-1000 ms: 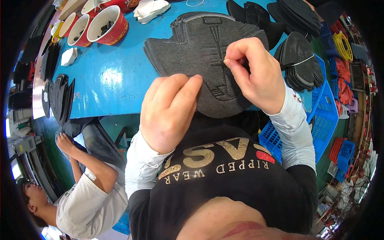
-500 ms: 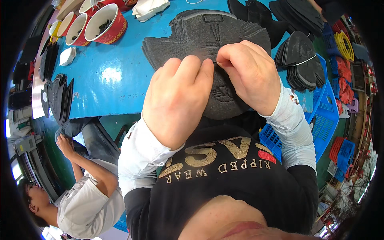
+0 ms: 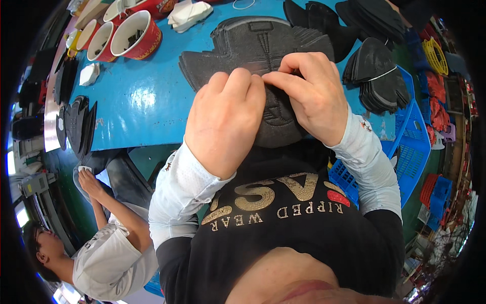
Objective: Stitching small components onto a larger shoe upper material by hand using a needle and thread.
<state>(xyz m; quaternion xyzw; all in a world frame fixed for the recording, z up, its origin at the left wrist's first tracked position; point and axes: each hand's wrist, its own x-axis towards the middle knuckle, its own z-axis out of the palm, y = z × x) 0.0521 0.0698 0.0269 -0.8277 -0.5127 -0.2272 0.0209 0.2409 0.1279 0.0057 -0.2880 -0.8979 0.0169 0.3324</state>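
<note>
A thick stack of dark grey, felt-like cut pieces (image 3: pixel 238 48) lies in front of me at the table's near edge. Its top piece has pressed or stitched lines and side points that fan out. Both my hands are over the stack's narrow middle. My left hand (image 3: pixel 225 119) is closed, knuckles up, its fingertips mostly hidden behind the hand. My right hand (image 3: pixel 316 96) pinches with thumb and forefinger close beside the left fingertips. Whatever lies between the fingers is too small or hidden to make out.
Several red-and-white paper tubs (image 3: pixel 136 35), some holding small dark pieces, stand far left. White folded pieces (image 3: pixel 187 15) lie behind. At right are a banded black stack (image 3: pixel 377 76) and blue plastic crates (image 3: pixel 412 147). A seated co-worker (image 3: pixel 111 248) is at lower left.
My right hand has shifted slightly left, its pinching fingertips now nearer my left hand, and its fingers have spread a little. The co-worker's hand now shows a small white thing.
</note>
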